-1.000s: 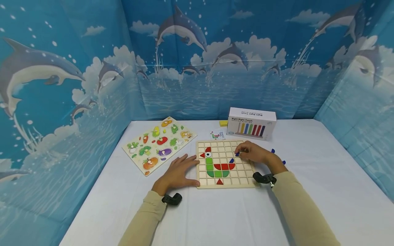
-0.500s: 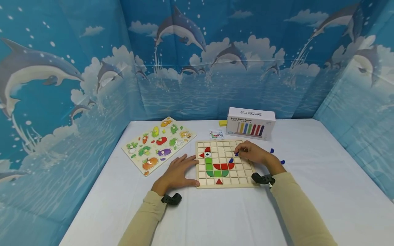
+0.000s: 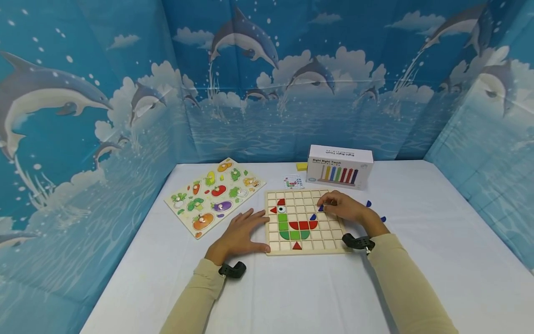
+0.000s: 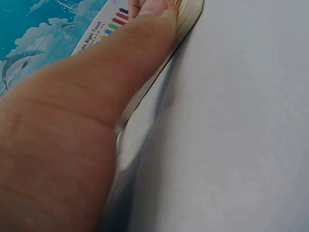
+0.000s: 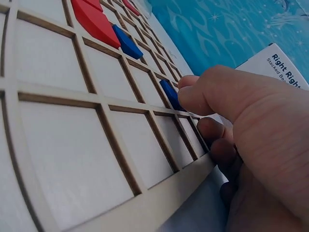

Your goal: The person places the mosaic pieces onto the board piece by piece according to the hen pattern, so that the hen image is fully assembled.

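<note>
A wooden grid board [image 3: 329, 246] lies on the white table with coloured pieces in its cells, forming a bird-like figure of red pieces [image 3: 303, 225], green pieces [image 3: 283, 226] and a round eye piece [image 3: 282, 209]. At the board's left edge rests my left hand [image 3: 242, 235], fingers spread, thumb at the near corner. My right hand [image 3: 344, 208] reaches over the right side. Its curled thumb and index finger pinch the end of a blue quarter-round piece [image 5: 169, 91], which sits in a cell, partly hidden by the fingertips. Diagonally below-left is another blue piece [image 3: 313, 216].
Two loose blue pieces [image 3: 369, 203] lie right of the board. Behind it stand a white box [image 3: 340, 167], a small picture card [image 3: 293, 181] and a yellow block [image 3: 301, 166]. A vegetable puzzle board [image 3: 214, 197] lies to the left. Dolphin-printed cloth surrounds the table.
In the right hand's fingers the blue piece has turned slightly and now sits in line with its cell. The left hand stays in place.
</note>
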`<state>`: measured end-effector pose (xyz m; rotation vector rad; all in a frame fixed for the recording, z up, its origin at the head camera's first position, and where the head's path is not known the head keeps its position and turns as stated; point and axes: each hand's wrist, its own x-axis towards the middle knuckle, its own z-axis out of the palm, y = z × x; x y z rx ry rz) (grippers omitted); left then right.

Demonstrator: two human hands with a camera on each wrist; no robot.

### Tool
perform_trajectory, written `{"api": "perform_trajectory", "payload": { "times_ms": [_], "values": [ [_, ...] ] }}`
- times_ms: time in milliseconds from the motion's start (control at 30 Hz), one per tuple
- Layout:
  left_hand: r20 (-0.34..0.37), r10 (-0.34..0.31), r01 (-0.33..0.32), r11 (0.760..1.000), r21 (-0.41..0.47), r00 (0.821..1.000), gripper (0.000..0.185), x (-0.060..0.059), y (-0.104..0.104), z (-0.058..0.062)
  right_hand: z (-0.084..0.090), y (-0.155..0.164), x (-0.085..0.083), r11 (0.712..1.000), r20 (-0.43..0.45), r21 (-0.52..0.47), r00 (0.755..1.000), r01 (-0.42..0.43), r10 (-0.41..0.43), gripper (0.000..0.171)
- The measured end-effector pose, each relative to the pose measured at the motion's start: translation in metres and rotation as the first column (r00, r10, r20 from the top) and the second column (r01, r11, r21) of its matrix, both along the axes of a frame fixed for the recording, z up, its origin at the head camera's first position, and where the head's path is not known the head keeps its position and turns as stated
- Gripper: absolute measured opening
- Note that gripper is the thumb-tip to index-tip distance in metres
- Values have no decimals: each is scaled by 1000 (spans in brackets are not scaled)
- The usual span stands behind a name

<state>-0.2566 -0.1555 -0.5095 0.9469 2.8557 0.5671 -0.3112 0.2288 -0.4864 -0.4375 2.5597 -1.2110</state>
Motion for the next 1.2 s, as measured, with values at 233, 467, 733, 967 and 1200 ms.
{"api": "perform_trajectory", "payload": {
  "times_ms": [233, 467, 733, 967, 1200],
  "values": [
    [-2, -11, 11, 1000, 20, 1000, 94, 0, 0, 2, 4, 7, 6, 998, -60, -60, 998, 2, -5, 27],
    [0, -4, 4, 1000, 14, 1000, 93, 1, 1, 4, 5, 27, 13, 998, -162, -28, 985, 56, -60, 22],
    [0, 4, -4, 1000, 9, 1000, 92, 0, 1, 1, 5, 78, 19, 954, -262, 234, 957, 190, -126, 28],
    [12, 7, -7, 1000, 11, 1000, 93, 2, 1, 4, -12, 115, 23, 950, -215, 162, 949, 266, -230, 37],
    [13, 10, -10, 1000, 4, 1000, 93, 2, 1, 4, -17, 119, 21, 948, -222, 170, 948, 268, -228, 29]
  ]
}}
